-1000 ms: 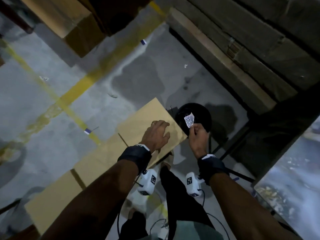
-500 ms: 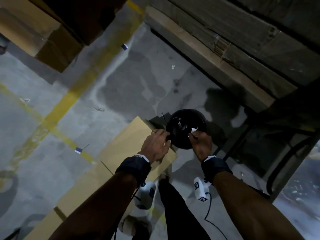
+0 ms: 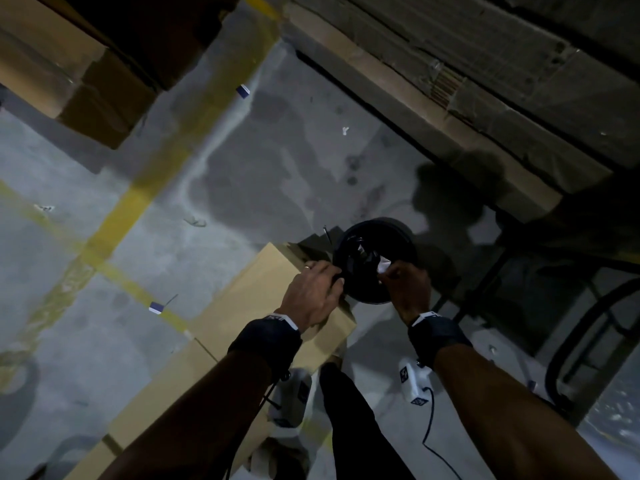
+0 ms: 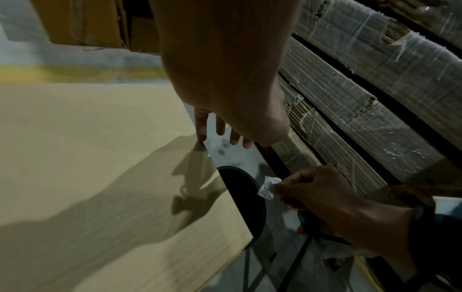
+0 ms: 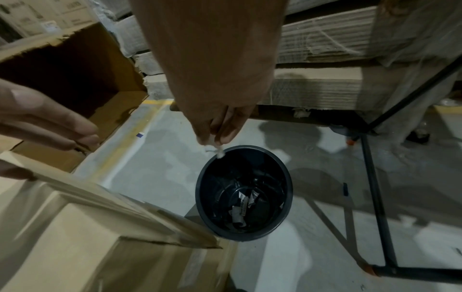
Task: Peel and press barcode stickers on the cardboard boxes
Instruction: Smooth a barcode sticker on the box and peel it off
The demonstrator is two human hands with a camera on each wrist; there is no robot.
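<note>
A flat cardboard box (image 3: 263, 292) lies below me on the concrete floor, with a black round bin (image 3: 398, 230) just past its far corner. My left hand (image 3: 337, 277) rests on that corner with its fingers reaching straight over the edge (image 4: 225, 136). My right hand (image 3: 382, 275) pinches a crumpled white paper scrap (image 3: 383, 264) at the bin's near rim. In the right wrist view the scrap (image 5: 216, 151) hangs from the fingertips (image 5: 221, 141) above the bin (image 5: 200, 197), which holds several white paper strips. No sticker shows on the box's top.
Plastic-wrapped stacks of flat cardboard (image 3: 485, 98) run along the right. Open brown boxes (image 3: 69, 81) stand at the far left. A yellow line (image 3: 138, 195) crosses the floor. Black metal frame legs (image 3: 485, 289) stand right of the bin.
My right hand has lowered the white paper from above the bin down to its rim, and the paper is now crumpled. My left hand slid to the box's far corner.
</note>
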